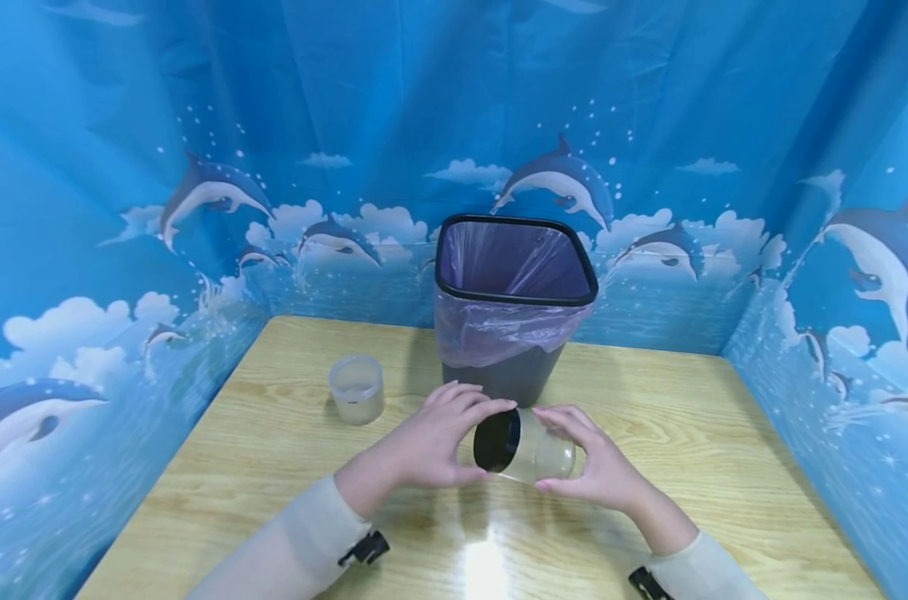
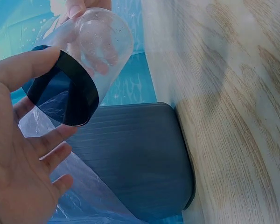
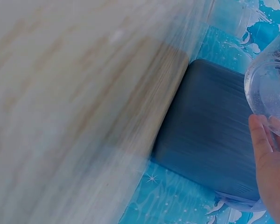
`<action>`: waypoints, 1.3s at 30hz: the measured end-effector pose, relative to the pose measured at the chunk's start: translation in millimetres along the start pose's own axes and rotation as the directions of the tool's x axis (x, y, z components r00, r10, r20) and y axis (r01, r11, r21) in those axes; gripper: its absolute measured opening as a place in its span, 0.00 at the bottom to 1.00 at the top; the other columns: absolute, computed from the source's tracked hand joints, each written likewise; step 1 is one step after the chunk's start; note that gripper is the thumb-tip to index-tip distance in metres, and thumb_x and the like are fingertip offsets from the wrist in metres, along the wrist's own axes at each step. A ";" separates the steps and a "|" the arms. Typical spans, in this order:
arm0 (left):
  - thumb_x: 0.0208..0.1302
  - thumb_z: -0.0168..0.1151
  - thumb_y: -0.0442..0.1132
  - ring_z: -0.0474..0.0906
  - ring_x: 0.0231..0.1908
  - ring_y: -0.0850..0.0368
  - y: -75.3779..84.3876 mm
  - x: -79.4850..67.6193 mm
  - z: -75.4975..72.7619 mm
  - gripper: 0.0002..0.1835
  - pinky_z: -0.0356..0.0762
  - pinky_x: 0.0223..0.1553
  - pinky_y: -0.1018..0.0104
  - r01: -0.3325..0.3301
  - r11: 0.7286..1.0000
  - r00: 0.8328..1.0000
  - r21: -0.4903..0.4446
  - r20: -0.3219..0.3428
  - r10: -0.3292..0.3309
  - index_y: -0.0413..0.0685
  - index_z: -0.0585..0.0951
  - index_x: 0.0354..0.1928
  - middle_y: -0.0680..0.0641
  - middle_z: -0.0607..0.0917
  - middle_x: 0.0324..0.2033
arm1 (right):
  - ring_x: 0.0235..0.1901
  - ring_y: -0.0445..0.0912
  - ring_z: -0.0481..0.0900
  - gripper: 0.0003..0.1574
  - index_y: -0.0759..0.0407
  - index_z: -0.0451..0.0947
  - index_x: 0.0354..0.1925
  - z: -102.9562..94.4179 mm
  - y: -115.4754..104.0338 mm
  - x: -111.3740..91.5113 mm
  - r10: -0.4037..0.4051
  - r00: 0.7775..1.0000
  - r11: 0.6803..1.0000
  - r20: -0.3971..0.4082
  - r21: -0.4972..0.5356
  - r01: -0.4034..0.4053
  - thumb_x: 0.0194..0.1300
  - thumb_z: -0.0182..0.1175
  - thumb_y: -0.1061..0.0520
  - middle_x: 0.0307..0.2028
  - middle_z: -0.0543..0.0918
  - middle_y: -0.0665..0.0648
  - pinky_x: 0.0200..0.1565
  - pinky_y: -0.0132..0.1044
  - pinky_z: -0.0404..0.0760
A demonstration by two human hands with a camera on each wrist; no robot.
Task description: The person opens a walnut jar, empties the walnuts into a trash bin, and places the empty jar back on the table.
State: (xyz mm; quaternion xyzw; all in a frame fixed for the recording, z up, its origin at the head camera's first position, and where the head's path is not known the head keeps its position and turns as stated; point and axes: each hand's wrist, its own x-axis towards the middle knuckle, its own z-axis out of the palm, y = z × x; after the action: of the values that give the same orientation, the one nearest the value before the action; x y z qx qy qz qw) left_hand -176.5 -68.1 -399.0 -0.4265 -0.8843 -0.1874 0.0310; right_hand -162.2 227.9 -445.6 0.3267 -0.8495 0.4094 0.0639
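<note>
A clear jar with a black lid lies sideways in the air between both hands, close over the table in front of a bin. My left hand holds the lid between thumb and fingers, its other fingers spread in the left wrist view. At the other end, my right hand grips the jar near its base with thumb and fingertips. The clear wall shows nothing inside it. In the right wrist view only the rounded base of the jar and part of that hand appear.
Just behind the hands stands a dark grey waste bin with a black rim and a translucent purple liner. A frosted round container sits on the wooden table at left. Blue dolphin-print curtains enclose the table.
</note>
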 end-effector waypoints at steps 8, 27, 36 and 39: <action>0.57 0.63 0.71 0.58 0.71 0.50 4.0 0.5 -0.3 0.56 0.45 0.74 0.46 0.016 1.000 0.999 0.003 -0.050 -0.016 0.66 0.47 0.80 0.49 0.66 0.71 | 0.56 0.45 0.76 0.55 0.62 0.68 0.69 -7.2 -31.9 4.6 0.008 1.000 1.000 -0.008 0.005 -0.008 0.44 0.81 0.58 0.60 0.73 0.54 0.60 0.44 0.77; 0.60 0.47 0.79 0.76 0.39 0.59 10.2 5.1 9.4 0.49 0.74 0.53 0.54 0.229 0.973 0.973 0.035 -0.042 -0.227 0.57 0.61 0.76 0.56 0.82 0.33 | 0.57 0.49 0.77 0.58 0.54 0.67 0.71 -2.6 -4.5 1.5 0.014 1.000 1.000 0.007 0.015 -0.014 0.44 0.82 0.51 0.62 0.72 0.50 0.60 0.48 0.76; 0.57 0.46 0.82 0.78 0.46 0.58 10.8 4.5 8.7 0.52 0.73 0.57 0.53 0.227 0.973 0.974 0.028 -0.031 -0.226 0.60 0.60 0.77 0.58 0.84 0.38 | 0.56 0.46 0.76 0.58 0.54 0.67 0.71 -2.1 -8.2 1.1 0.022 1.000 1.000 0.006 0.000 -0.022 0.44 0.82 0.55 0.61 0.72 0.50 0.60 0.47 0.76; 0.57 0.46 0.82 0.77 0.51 0.55 9.4 3.7 8.4 0.52 0.72 0.59 0.51 0.206 0.978 0.978 0.036 -0.034 -0.204 0.61 0.59 0.77 0.54 0.85 0.45 | 0.56 0.45 0.76 0.57 0.56 0.68 0.71 -2.7 -11.0 1.5 0.007 1.000 1.000 0.001 0.003 -0.007 0.44 0.82 0.56 0.61 0.72 0.51 0.60 0.44 0.76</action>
State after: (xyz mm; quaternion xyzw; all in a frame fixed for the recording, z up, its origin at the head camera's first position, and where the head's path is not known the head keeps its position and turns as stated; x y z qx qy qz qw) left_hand -170.9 -57.1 -403.1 -0.3295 -0.9265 -0.1784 0.0331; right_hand -157.2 224.2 -436.1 0.3238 -0.8500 0.4110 0.0615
